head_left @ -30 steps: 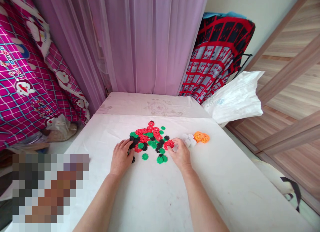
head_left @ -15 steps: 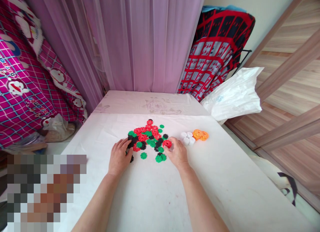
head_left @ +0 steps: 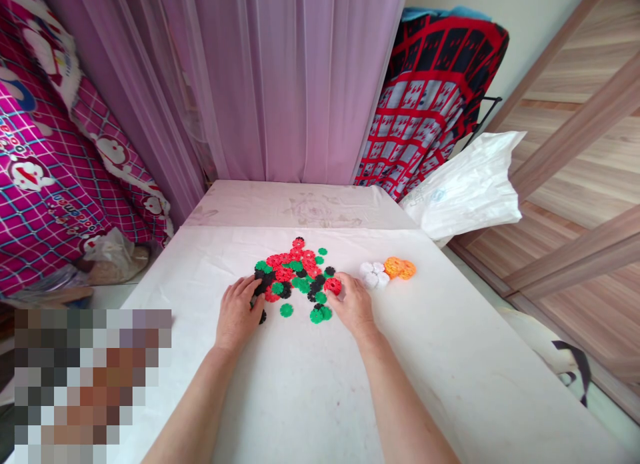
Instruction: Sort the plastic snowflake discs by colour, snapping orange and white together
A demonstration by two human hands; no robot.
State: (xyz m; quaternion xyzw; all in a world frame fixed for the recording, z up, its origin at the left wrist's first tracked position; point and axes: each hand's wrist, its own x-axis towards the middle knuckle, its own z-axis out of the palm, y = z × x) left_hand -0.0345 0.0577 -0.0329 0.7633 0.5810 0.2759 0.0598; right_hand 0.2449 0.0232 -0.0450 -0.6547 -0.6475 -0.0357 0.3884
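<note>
A loose pile of notched plastic discs, red [head_left: 285,273], green [head_left: 287,311] and black [head_left: 315,295], lies on the white tablecloth. My right hand [head_left: 354,305] pinches a few red discs [head_left: 333,286] between thumb and fingers at the pile's right side. At the opposite side, my left hand [head_left: 239,311] curls round some black discs [head_left: 263,281], with its thumb and fingertips against them; part of these is hidden by the fingers. Just right of my right hand lie white discs [head_left: 374,275], and orange discs [head_left: 399,267] are bunched beside them.
The table [head_left: 300,397] has a floral-patterned strip at its far end, in front of a purple curtain [head_left: 300,84]. A white plastic bag [head_left: 465,187] stands off the right edge, near wooden doors [head_left: 575,184]. Pink patterned fabric [head_left: 65,171] hangs at the left.
The whole view has shifted very slightly. Both hands keep their places and hold on the discs, and the pile looks the same.
</note>
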